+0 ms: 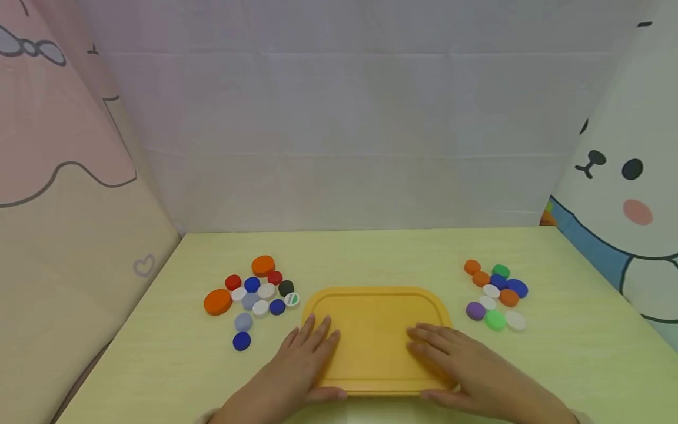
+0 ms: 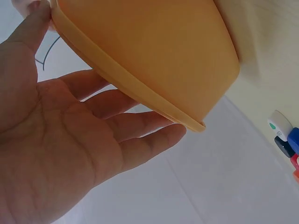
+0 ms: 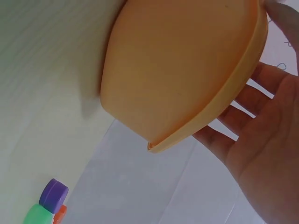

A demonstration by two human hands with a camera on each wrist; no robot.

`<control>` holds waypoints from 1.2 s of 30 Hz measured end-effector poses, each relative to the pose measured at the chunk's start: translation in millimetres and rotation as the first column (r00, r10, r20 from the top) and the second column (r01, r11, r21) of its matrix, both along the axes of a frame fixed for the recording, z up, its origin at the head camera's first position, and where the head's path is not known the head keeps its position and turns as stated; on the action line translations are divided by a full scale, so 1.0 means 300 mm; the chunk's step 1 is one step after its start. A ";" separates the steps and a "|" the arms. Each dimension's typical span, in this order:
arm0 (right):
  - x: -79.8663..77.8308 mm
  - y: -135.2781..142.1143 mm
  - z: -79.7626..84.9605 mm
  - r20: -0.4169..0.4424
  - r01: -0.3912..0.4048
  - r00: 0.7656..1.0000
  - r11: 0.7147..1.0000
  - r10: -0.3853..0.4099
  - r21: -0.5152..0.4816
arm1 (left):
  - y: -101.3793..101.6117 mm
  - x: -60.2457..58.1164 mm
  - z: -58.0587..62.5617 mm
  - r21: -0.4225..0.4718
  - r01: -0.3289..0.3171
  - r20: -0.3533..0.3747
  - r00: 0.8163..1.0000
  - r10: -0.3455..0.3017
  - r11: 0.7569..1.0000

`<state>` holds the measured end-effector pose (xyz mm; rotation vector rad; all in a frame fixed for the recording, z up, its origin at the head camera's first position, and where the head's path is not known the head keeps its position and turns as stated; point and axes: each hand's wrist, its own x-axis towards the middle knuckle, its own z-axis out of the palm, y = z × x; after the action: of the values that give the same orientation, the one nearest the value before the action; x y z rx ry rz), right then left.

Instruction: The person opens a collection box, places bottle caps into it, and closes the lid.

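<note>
A yellow-orange plastic box stands at the table's near middle, topped by a flat lid [image 1: 373, 338] with rounded corners. My left hand [image 1: 298, 368] lies over the lid's left edge, fingers extended on its top and the thumb at the near rim. Over the right edge my right hand [image 1: 471, 371] rests the same way, fingers stretched inward. Both wrist views show the box wall [image 2: 163, 51] from below, tapering toward the table. The palms are apart from the wall [image 3: 173, 60]. The inside of the box is hidden under the lid.
To the left lie several loose bottle caps, among them a large orange cap [image 1: 218, 302] and a dark blue cap [image 1: 242, 341]. Another group on the right includes a purple cap [image 1: 475, 311] and a green cap [image 1: 495, 320]. A pale cloth wall [image 1: 349, 141] closes the back.
</note>
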<state>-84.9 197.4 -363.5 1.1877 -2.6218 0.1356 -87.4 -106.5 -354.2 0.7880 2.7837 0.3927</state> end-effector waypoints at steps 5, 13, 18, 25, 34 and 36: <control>-0.001 0.004 -0.003 0.006 -0.003 1.000 1.000 0.003 0.000 | 0.000 0.002 -0.001 -0.022 0.020 -0.005 1.000 -0.020 1.000; -0.011 0.006 -0.010 -0.051 -0.024 0.998 1.000 0.024 0.000 | -0.002 0.003 -0.004 -0.041 0.045 -0.068 0.997 -0.048 0.998; -0.023 0.007 -0.011 -0.065 -0.047 0.997 0.999 0.046 -0.015 | 0.000 -0.006 -0.009 -0.062 0.041 -0.100 0.994 -0.047 0.997; -0.040 0.002 -0.016 -0.080 -0.045 0.996 0.999 0.043 -0.026 | 0.000 -0.029 -0.013 -0.046 0.027 -0.135 0.990 -0.033 0.999; -0.050 0.003 -0.017 -0.106 -0.067 0.992 0.997 0.062 -0.043 | -0.003 -0.037 -0.008 -0.042 0.059 -0.188 0.980 -0.065 0.997; -0.051 0.003 -0.018 -0.108 -0.072 0.992 0.996 0.067 -0.049 | -0.004 -0.036 -0.006 -0.048 0.066 -0.197 0.978 -0.074 0.997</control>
<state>-100.0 198.3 -368.8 1.2339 -2.4713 0.1489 -98.1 -107.6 -356.0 0.9618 2.9250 0.2553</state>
